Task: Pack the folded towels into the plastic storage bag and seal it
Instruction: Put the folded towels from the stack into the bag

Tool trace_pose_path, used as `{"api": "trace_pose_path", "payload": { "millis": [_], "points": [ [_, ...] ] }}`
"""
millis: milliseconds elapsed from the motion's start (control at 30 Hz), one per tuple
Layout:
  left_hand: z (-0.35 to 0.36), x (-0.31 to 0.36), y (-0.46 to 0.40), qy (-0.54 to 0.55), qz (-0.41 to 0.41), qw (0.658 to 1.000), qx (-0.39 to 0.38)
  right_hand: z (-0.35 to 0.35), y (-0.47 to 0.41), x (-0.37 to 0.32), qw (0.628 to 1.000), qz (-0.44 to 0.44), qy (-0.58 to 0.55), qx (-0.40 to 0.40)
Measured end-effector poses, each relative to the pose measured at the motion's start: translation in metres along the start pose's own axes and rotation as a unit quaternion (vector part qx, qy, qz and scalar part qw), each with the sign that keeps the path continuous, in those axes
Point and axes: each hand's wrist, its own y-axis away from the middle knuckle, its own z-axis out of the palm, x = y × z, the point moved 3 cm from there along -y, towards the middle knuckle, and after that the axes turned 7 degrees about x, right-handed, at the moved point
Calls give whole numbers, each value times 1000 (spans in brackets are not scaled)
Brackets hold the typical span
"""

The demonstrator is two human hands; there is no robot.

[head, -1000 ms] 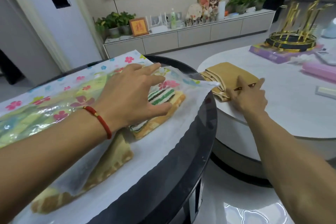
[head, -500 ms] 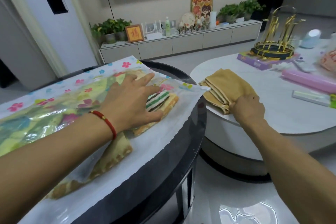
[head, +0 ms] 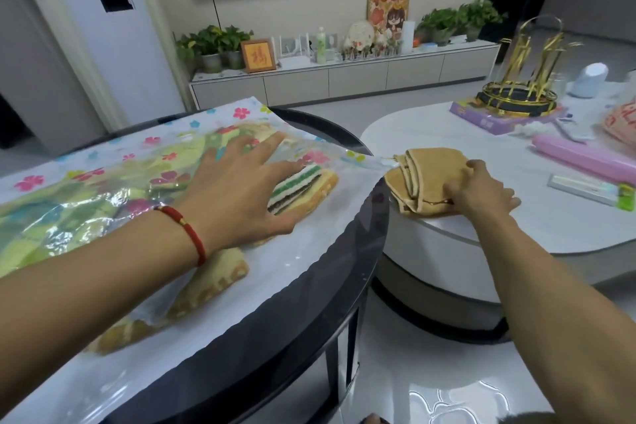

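Towels are what I'm packing, and the tan folded towel [head: 426, 179] lies at the near edge of the white table [head: 447, 127], just beside the mouth corner of the plastic bag [head: 103, 189]. My right hand [head: 481, 189] is on it with fingers curled round its near fold, thumb side pinching the layers together. My left hand [head: 237, 189] lies flat on the bag, fingers straight and spread, pressing down on the striped towel [head: 303, 189] that sits at the opening on the dark round table [head: 309, 303].

To do this well, I think I should take the whole stack of folds at once, not only the top layer, so it comes across as one tidy bundle instead of unrolling. My left palm ought to hold the packed towels still while I lift the top sheet of the opening. The bag looks slippery, so it may slide on the glossy tabletop. Sealing is not yet begun.
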Motion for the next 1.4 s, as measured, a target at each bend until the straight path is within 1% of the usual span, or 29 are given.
{"api": "trace_pose_path", "payload": {
  "millis": [133, 233, 300, 367, 467, 567, 667, 733, 767, 867, 900, 1000, 1067, 1133, 1167, 1200, 1267, 1300, 1333, 1367, 1400],
  "points": [
    [7, -5, 13, -19, -15, 1000, 14, -11, 0, -9, 999, 14, -21, -45],
    [9, -12, 30, -39, -34, 998, 17, -21, 21, -10, 995, 11, -71, -63],
    [11, -17, 47, -61, -52, 997, 12, -28, 39, 0, 989, 25, -120, -83],
    [12, -26, 67, -83, -68, 994, 8, -39, 58, 12, 972, 41, -198, -120],
    [5, -47, 97, -117, -95, 988, -12, -66, 89, 21, 927, 71, -319, -182],
    [-5, -68, 115, -111, -112, 986, -45, -99, 119, 15, 866, 91, -428, -241],
    [-21, -77, 115, -87, -109, 989, -56, -132, 150, 1, 830, 43, -471, -294],
    [-38, -78, 109, -96, -101, 989, -45, -149, 172, -10, 798, -2, -488, -354],
    [-47, -79, 105, -99, -100, 989, -39, -154, 181, -16, 785, -22, -486, -383],
    [-74, -85, 97, -96, -92, 991, -22, -156, 209, -43, 768, -94, -436, -460],
    [-83, -89, 95, -96, -85, 992, -13, -153, 222, -59, 752, -126, -412, -499],
    [-111, -101, 90, -109, -67, 992, -3, -133, 266, -113, 672, -195, -371, -611],
    [-127, -109, 86, -111, -65, 992, -15, -114, 290, -151, 632, -234, -342, -655],
    [-139, -113, 81, -106, -73, 991, -28, -96, 307, -190, 601, -264, -339, -674],
    [-145, -114, 78, -104, -77, 991, -32, -87, 310, -211, 601, -260, -362, -664],
    [-149, -115, 76, -104, -79, 991, -33, -77, 311, -230, 616, -235, -400, -636],
    [-156, -117, 72, -103, -83, 991, -31, -56, 302, -257, 664, -159, -494, -538],
    [-158, -117, 71, -99, -84, 991, -28, -45, 298, -264, 692, -128, -519, -485],
    [-159, -118, 70, -94, -86, 992, -25, -35, 294, -267, 722, -111, -516, -449],
    [-158, -119, 70, -91, -87, 992, -23, -24, 294, -267, 743, -106, -493, -440],
    [-156, -120, 70, -89, -88, 992, -21, -15, 296, -264, 749, -102, -470, -456]
  ]
}}
